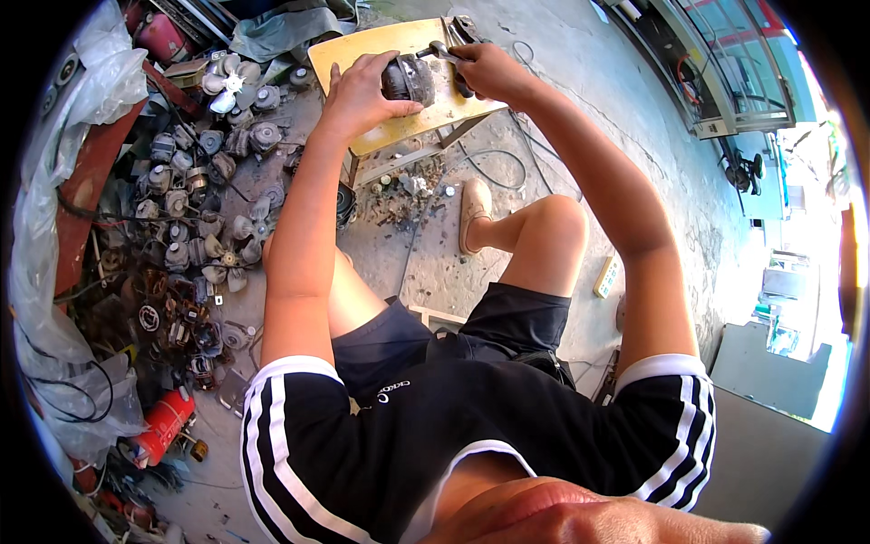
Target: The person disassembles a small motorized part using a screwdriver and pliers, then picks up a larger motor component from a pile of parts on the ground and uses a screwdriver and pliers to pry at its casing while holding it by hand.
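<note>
- One person, seated, both bare arms stretched forward over a small yellowish wooden surface (385, 136) set on the concrete floor (580, 109).
- Left hand (362, 91): fingers spread and curled over the top and near side of a dark, round electric motor (410, 80); it grips the motor, holding it down on the surface.
- Right hand (489, 71): closed in a fist around the handle of a metal hand tool (441, 52); the tool's head touches the upper edge of the motor. Exact tool type cannot be told at this size.
- Motor position: middle of the surface, between the two hands, touching both the left hand and the tool.
- Count on the surface: one motor, one tool in hand, plus some dark items at the far right corner, too small to tell.
- Packages and labels: one pale, flat rectangular box (607, 276) with small print lies on the floor just right of the person's right knee. One red cylinder (163, 426) lies at lower left beside a clear plastic bag (54, 181).
- Left of the surface: a heap of scrap fan motors (181, 218), far more than a dozen, grey and rusty; white fan blades (227, 82) at its top.
- Under the surface: scattered small debris (408, 195) and a black cable (498, 168).
- One light shoe (473, 213) is flat on the floor.
</note>
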`<action>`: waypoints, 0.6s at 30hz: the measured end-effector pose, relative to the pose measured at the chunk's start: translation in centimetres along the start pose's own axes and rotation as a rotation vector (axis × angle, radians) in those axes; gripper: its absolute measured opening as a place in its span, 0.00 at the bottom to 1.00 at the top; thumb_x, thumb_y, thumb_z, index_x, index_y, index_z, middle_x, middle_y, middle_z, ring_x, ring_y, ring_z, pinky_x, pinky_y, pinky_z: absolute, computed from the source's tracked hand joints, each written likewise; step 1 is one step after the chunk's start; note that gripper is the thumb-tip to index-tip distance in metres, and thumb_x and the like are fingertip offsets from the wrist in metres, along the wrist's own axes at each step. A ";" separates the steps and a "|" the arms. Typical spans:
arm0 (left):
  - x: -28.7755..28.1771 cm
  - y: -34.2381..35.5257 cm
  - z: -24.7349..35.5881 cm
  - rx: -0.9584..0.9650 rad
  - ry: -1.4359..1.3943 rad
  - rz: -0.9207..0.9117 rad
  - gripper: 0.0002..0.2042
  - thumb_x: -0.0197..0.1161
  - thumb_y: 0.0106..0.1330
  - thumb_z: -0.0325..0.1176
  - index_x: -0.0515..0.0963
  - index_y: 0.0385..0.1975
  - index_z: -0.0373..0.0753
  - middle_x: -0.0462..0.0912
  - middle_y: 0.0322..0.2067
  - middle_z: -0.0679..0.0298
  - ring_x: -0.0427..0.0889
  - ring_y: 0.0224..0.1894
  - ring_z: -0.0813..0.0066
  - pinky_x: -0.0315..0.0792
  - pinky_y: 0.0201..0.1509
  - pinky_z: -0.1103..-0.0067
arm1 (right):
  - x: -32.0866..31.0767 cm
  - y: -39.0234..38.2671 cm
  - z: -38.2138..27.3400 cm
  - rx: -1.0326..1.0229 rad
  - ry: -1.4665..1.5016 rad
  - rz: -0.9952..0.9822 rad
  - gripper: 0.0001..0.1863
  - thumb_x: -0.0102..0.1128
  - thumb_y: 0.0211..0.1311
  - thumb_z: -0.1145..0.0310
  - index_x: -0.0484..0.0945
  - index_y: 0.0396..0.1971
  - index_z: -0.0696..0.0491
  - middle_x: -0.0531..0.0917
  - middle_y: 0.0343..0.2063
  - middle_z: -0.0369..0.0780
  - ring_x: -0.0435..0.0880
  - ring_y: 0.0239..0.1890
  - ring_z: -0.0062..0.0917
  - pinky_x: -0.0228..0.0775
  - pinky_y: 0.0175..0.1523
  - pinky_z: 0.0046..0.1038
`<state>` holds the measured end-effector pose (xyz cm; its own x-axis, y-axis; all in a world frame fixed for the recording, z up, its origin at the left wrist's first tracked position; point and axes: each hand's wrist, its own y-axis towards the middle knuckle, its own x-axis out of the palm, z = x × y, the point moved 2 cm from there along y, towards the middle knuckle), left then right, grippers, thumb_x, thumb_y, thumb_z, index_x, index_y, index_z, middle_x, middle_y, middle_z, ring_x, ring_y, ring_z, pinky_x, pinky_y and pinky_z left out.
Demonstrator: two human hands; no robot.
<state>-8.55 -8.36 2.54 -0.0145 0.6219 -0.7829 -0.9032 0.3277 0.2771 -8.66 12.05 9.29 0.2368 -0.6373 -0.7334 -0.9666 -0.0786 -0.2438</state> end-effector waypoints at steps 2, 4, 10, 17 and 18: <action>0.0 -0.1 0.0 -0.010 0.010 -0.001 0.46 0.74 0.38 0.60 0.68 0.61 0.48 0.75 0.55 0.57 0.72 0.60 0.61 0.47 0.71 0.51 | -0.1 0.2 -0.6 0.000 0.046 -0.034 0.18 0.48 0.54 0.69 0.81 0.42 0.58 0.80 0.19 0.43 0.77 0.20 0.28 0.70 0.28 0.32; 0.0 0.0 0.3 -0.013 0.015 -0.009 0.46 0.74 0.38 0.60 0.68 0.61 0.48 0.75 0.55 0.57 0.72 0.60 0.61 0.48 0.71 0.52 | -0.6 1.1 -0.8 0.075 -0.064 -0.117 0.13 0.48 0.54 0.71 0.79 0.34 0.59 0.78 0.18 0.41 0.75 0.18 0.27 0.67 0.23 0.33; 0.2 0.1 -0.4 0.031 -0.003 0.037 0.45 0.75 0.39 0.58 0.69 0.60 0.46 0.75 0.55 0.56 0.72 0.60 0.59 0.49 0.71 0.55 | -2.0 2.5 -3.8 0.182 0.057 -0.288 0.08 0.49 0.50 0.73 0.78 0.23 0.59 0.79 0.18 0.46 0.80 0.17 0.37 0.74 0.24 0.37; -0.1 0.4 -0.9 0.034 -0.080 -0.021 0.44 0.76 0.39 0.55 0.69 0.59 0.40 0.76 0.54 0.53 0.73 0.59 0.58 0.54 0.70 0.62 | -2.1 10.7 -3.8 0.453 -0.060 -0.723 0.10 0.45 0.61 0.75 0.78 0.27 0.57 0.84 0.22 0.39 0.79 0.16 0.16 0.72 0.20 0.17; -0.1 0.4 -0.9 0.029 -0.095 -0.028 0.44 0.76 0.39 0.55 0.69 0.59 0.40 0.76 0.54 0.53 0.73 0.59 0.58 0.55 0.70 0.64 | -2.2 12.1 -3.4 0.497 -0.072 -0.792 0.10 0.46 0.61 0.75 0.78 0.28 0.57 0.84 0.23 0.39 0.80 0.18 0.16 0.73 0.20 0.17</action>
<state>-9.27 -8.93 2.24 0.0524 0.6764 -0.7347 -0.8901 0.3652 0.2728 -21.20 9.85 10.12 0.8297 -0.4882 -0.2708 -0.3722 -0.1221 -0.9201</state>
